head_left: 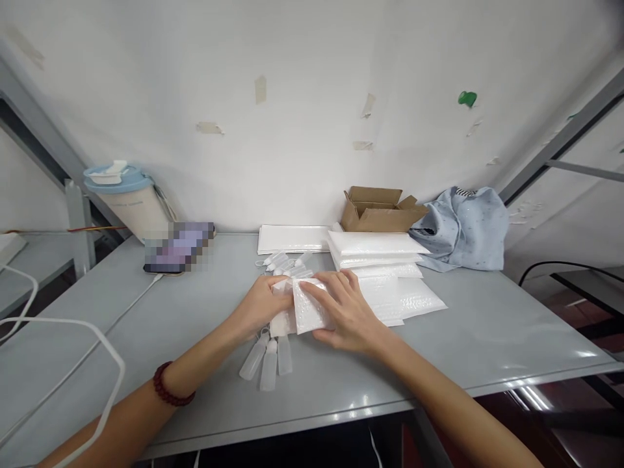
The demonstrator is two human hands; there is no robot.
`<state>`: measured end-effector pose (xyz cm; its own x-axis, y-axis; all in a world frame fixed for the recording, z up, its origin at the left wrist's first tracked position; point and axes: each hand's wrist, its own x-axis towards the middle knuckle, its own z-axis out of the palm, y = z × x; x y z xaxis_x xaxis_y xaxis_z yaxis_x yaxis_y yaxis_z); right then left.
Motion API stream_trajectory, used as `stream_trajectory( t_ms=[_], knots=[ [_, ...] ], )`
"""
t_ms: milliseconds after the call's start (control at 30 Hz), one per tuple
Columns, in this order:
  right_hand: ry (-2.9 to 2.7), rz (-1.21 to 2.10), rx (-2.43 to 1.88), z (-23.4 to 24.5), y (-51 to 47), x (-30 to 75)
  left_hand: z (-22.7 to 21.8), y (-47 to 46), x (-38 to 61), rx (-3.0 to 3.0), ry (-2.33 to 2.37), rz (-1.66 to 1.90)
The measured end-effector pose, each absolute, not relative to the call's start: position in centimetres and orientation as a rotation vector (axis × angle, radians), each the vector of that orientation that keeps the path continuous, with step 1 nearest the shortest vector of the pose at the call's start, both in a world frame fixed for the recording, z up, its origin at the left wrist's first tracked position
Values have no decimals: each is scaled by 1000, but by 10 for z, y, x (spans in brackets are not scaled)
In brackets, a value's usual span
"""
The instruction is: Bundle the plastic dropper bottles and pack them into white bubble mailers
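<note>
A small white bubble mailer (312,311) is between my two hands above the table. My left hand (263,304) is closed at its left end, the thumb pressing on the white material. My right hand (348,315) grips the right part, with fingers over the top and the thumb below. Small translucent squeeze bottles (268,367) with white caps lie just below the mailer. Several more translucent bottles (281,262) rest behind my left hand. The mailer and my fingers partly hide what lies underneath.
A stack of white bubble mailers (377,244) spreads out beside my right hand. Flat white packets (292,239), an open cardboard box (385,218) and light blue cloth (468,227) are along the wall. To the left are a tumbler (131,201) and a phone (178,250) with a white cable (129,309).
</note>
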<state>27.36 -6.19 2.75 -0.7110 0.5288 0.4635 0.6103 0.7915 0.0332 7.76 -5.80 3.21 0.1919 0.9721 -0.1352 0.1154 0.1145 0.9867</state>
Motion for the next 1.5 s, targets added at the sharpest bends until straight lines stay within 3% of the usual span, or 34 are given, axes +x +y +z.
stream_trajectory(
  t_ms=[300, 667, 933, 1133, 1500],
  knots=[
    [-2576, -414, -801, 25, -65, 267, 30, -55, 75, 1286, 1307, 952],
    [-2527, -290, -747, 28, -53, 279, 39, -49, 63, 1747, 1446, 857],
    [-2398, -264, -900, 40, -39, 306, 65, -51, 34, 1950, 1353, 332],
    [-2434, -126, -1003, 44, -42, 307, 55, -59, 45, 1991, 1140, 17],
    [-2482, 31, -1074, 39, -40, 303, 52, -53, 45, 1831, 1197, 234]
  ],
)
